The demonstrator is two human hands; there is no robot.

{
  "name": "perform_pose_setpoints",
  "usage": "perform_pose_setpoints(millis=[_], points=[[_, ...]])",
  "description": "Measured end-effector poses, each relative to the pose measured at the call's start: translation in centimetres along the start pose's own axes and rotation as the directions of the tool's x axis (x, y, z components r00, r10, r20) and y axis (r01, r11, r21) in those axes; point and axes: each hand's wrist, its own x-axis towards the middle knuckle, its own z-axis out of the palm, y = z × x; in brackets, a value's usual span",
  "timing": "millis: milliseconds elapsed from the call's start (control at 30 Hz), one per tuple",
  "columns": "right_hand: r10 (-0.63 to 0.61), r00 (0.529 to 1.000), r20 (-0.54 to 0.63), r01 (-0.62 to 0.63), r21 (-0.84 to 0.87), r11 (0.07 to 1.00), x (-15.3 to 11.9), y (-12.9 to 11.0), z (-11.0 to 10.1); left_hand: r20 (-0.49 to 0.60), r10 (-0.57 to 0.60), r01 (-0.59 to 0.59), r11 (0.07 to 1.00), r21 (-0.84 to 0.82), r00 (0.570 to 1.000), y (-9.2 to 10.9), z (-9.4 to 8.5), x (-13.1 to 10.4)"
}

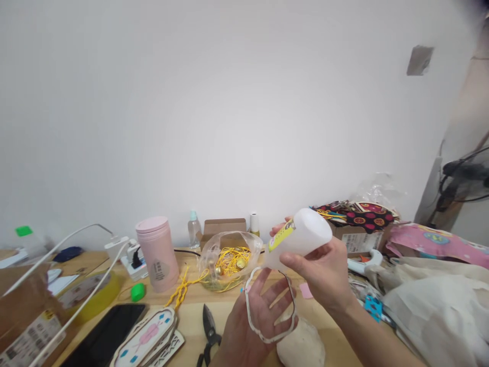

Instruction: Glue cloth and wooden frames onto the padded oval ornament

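A white bottle with a yellow label (307, 233) is in my right hand (324, 267), tilted with its base up to the right and its lower end near a thin white scalloped frame. That frame (250, 315) rests on my left hand (260, 306), whose palm faces up with fingers spread behind the opening; the thumb is partly hidden. Just below my hands lies a round pale object (301, 344) on the wooden table (338, 339). Black-handled scissors (209, 329) lie left of my left hand.
Decorated white tags (147, 334), a black phone (105, 334), a green cap (138, 291) and a pink tumbler (157, 255) stand or lie at left. A plastic bag with yellow cords (231, 261) sits behind. Pale cloth (439, 306) lies at right.
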Motion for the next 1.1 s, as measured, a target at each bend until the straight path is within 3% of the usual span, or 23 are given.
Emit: perform_pose_setpoints(millis=[167, 367, 567, 767, 933, 1100], points=[[-0.01, 1.0, -0.008, 0.01, -0.008, 1.0, 0.4, 0.3, -0.1, 0.006, 0.002, -0.002, 1.0, -0.001, 1.0, 0.1, 0.1, 0.0], [0.032, 0.999, -0.014, -0.03, 0.114, 0.993, 0.0, 0.3, 0.4, 0.003, -0.007, 0.007, 1.0, 0.011, 1.0, -0.2, 0.3, 0.0], [0.019, 1.0, -0.024, -0.019, -0.002, 1.0, 0.0, 0.1, 0.4, -0.03, 0.003, -0.003, 1.0, -0.005, 1.0, 0.0, 0.3, -0.1], [0.027, 0.999, -0.026, -0.026, 0.035, 0.999, 0.1, 0.2, 0.1, -0.029, 0.008, -0.008, 1.0, 0.001, 1.0, 0.1, 0.5, 0.1], [-0.014, 0.999, -0.031, 0.013, -0.041, 0.999, 0.4, 0.6, -0.4, -0.025, 0.02, -0.02, 1.0, -0.02, 0.999, 0.1, 0.2, 0.0], [-0.015, 0.998, -0.054, 0.018, 0.044, 0.999, 0.7, 0.8, -0.5, 0.003, 0.02, -0.02, 1.0, -0.005, 1.0, 0.2, 0.4, -0.1]])
